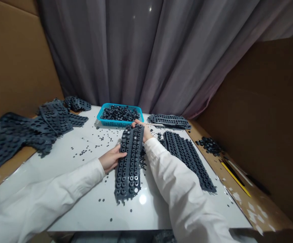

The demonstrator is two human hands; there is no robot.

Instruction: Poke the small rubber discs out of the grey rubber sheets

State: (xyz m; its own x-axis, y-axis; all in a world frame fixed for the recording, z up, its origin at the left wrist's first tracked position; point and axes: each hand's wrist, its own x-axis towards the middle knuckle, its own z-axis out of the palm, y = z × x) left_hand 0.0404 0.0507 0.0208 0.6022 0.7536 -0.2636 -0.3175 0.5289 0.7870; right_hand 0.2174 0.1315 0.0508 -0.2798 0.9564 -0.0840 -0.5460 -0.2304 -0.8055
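A long dark grey rubber-like sheet [129,162] with rows of moulded rings is held up at a tilt over the white tabletop. My left hand [111,158] grips its left edge, thumb on the ringed face and fingers behind. At the far right corner, my right hand [144,131] is closed around the sheet's edge. A thin pale stick [156,125] points rightward from beside my right hand; whether that hand holds it I cannot tell. Small black bits lie scattered on the table beneath and around the sheet.
Behind the hands stands a blue basket [103,122] of small black pieces. Similar ringed sheets [189,158] lie right, another [170,120] behind them, and a heap [52,118] left. Black pieces [209,145] and a yellow pen-like tool [235,178] lie on cardboard at right.
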